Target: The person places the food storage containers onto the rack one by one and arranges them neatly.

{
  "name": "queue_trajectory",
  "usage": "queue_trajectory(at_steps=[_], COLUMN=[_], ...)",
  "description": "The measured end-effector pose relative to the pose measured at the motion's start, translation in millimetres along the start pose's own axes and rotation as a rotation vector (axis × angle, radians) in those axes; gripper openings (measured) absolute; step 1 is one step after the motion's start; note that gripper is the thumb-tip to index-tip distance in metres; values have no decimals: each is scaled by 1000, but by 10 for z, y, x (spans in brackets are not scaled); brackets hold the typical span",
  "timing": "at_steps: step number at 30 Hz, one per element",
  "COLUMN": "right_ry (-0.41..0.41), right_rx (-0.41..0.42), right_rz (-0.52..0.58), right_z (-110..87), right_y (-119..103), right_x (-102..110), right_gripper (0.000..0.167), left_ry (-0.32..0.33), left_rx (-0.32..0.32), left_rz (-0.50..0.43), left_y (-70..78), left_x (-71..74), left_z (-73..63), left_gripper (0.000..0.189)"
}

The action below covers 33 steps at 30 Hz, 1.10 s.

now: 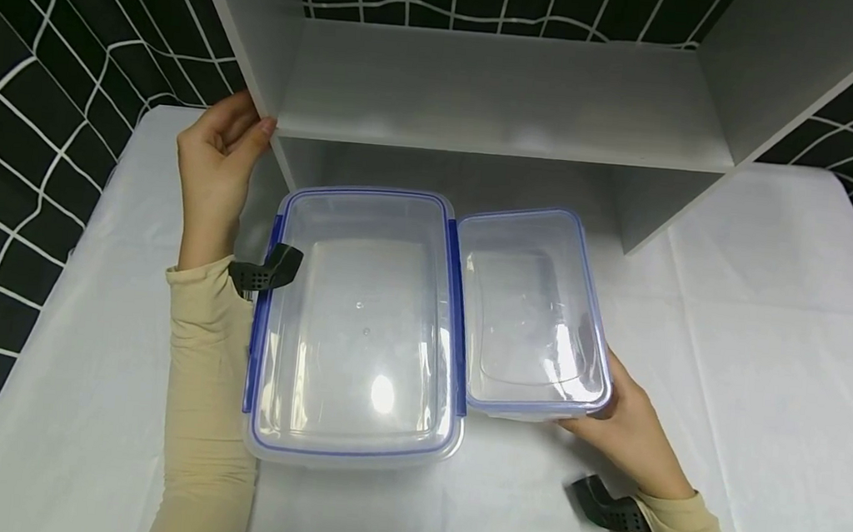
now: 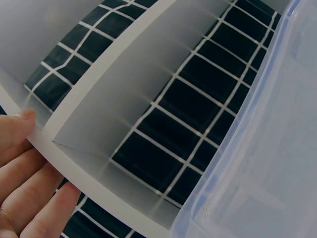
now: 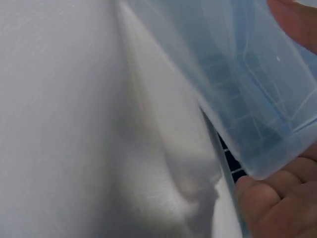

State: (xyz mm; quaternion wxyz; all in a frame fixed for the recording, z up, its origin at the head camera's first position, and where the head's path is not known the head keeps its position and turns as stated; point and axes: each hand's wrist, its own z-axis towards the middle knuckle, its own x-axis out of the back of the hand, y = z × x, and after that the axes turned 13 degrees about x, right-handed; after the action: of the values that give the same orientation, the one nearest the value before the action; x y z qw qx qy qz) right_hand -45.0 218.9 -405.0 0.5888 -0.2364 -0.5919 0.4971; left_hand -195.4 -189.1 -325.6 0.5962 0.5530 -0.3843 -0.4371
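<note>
My left hand [image 1: 220,162] grips the front edge of the white shelf's left side panel [image 1: 238,22], where the horizontal board meets it. In the left wrist view the thumb lies on the panel's edge and the fingers curl behind it. My right hand [image 1: 629,411] holds a small clear plastic food container [image 1: 521,307] with a lid by its near right corner; the right wrist view has fingers [image 3: 260,201] under it. A larger clear food container [image 1: 362,319] with blue side clips stands left of it, close against it. My left wrist overlaps its left side.
The shelf's horizontal board [image 1: 500,96] spans between two side panels, with an opening below it behind the containers. A white cloth [image 1: 785,394] covers the table. Dark cloth with a white grid [image 1: 23,142] hangs around it.
</note>
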Motion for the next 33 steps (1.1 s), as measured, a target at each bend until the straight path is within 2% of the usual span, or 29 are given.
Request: queue_trajectory(at_steps=[5, 10, 13, 20, 24, 33], right_ry=[-3, -6, 6, 41, 52, 10], right_rx=[94, 197, 242, 312, 313, 200], right_rz=[30, -86, -111, -72, -35, -1], right_z=[22, 34, 38, 29, 33, 11], right_y=[-1, -2, 5, 39, 55, 34], right_x=[-28, -37, -47, -46, -51, 44], right_gripper=[106, 108, 110, 106, 105, 102], left_ry=[4, 8, 17, 17, 20, 26], left_rx=[-21, 4, 15, 18, 1, -22], left_rz=[26, -2, -1, -9, 17, 76], left_y=[-2, 2, 5, 9, 16, 8], left_x=[1, -4, -2, -16, -13, -17], left_z=[2, 2, -6, -9, -11, -18], left_gripper=[32, 32, 31, 31, 31, 31])
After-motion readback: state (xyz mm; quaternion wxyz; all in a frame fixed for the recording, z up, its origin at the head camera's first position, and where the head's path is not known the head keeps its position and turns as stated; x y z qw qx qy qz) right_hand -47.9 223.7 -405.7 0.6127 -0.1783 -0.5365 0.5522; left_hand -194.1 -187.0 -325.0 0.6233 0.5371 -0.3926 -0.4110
